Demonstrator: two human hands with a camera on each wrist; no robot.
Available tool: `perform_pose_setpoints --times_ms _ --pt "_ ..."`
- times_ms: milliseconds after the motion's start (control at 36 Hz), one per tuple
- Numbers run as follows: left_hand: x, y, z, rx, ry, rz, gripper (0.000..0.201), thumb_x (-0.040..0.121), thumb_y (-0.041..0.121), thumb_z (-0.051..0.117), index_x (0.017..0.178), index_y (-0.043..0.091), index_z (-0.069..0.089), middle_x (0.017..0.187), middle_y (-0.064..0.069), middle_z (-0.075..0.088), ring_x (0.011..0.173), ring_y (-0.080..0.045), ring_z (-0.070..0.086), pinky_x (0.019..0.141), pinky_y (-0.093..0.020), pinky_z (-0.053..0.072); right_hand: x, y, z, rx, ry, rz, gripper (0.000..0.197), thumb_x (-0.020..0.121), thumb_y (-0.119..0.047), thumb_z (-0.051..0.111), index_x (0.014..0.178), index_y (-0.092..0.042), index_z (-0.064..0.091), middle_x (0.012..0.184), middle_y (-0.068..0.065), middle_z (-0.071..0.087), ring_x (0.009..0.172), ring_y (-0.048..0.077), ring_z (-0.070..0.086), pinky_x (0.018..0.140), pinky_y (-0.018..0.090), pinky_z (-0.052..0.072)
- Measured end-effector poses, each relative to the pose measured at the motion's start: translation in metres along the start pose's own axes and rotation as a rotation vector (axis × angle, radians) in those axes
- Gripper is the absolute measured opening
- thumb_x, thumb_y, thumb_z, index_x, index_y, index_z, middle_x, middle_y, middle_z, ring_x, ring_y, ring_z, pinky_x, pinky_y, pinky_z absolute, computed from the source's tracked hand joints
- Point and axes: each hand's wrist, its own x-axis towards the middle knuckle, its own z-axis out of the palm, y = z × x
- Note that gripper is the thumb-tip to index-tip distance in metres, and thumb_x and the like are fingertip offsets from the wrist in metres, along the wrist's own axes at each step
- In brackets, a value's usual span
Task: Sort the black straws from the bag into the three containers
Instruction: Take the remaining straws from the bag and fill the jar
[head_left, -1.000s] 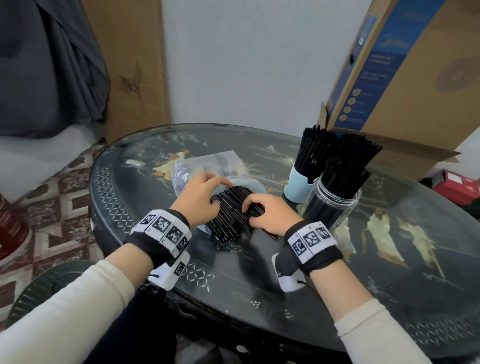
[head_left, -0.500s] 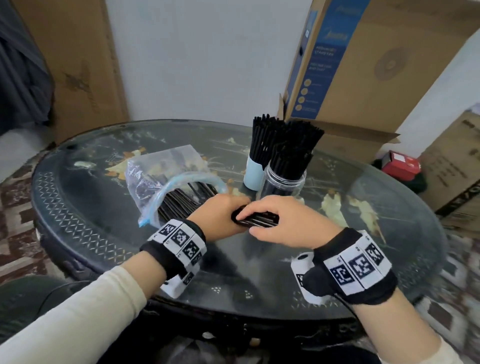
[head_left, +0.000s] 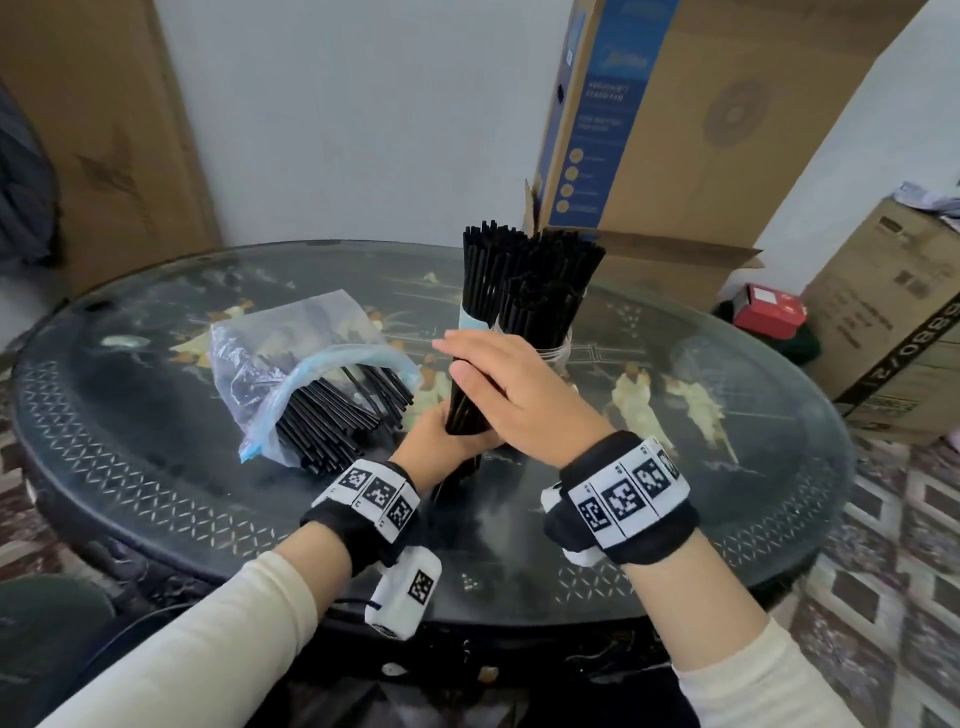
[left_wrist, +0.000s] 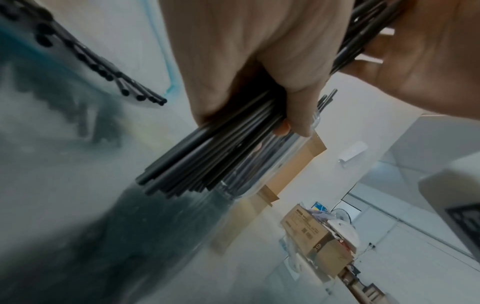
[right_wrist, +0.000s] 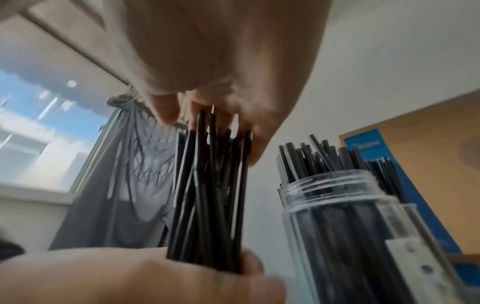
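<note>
Black straws (head_left: 470, 395), a bundle stood upright, are clasped low by the left hand (head_left: 441, 431); the right hand (head_left: 514, 395), fingers flat, taps their tops level. Light, stiff, slippery: they likely want a snug mid-length hold. The clear jar (right_wrist: 345, 216) stands just right of the grip.

Round dark glass-topped bench (head_left: 156, 467) carries all. Clear plastic zip bag (head_left: 291, 338) of thin black straws (head_left: 332, 415) lies left. Pale-blue cup (head_left: 470, 323) and clear plastic jar (right_wrist: 337, 216), both holding upright straws, stand centre-right, touching. Upright straw bundle (head_left: 467, 410) in front of cup. Large cardboard boxes (head_left: 727, 130) behind bench.
</note>
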Motion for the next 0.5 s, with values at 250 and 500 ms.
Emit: perform_pose_setpoints --times_ms 250,500 --pt "0.007 -0.003 -0.004 -0.029 -0.024 0.043 0.044 0.082 0.004 0.071 0.113 0.03 0.054 0.11 0.008 0.065 0.104 -0.003 0.061 0.088 -0.021 0.051 0.007 0.007 0.011 -0.037 0.146 -0.028 0.04 0.095 -0.031 0.057 0.133 -0.018 0.057 0.14 -0.004 0.052 0.132 0.014 0.037 0.115 0.021 0.019" --pt "0.001 -0.01 -0.014 0.16 -0.045 0.008 0.047 0.079 0.039 0.067 0.122 0.023 0.059 0.112 0.007 0.067 0.106 -0.003 0.061 0.091 -0.03 0.051 0.001 -0.004 0.007 0.021 0.167 -0.044 0.073 0.086 -0.039 0.07 0.147 -0.018 0.037 0.153 -0.006 0.032 0.14 0.006 0.024 0.113 0.009 0.01"
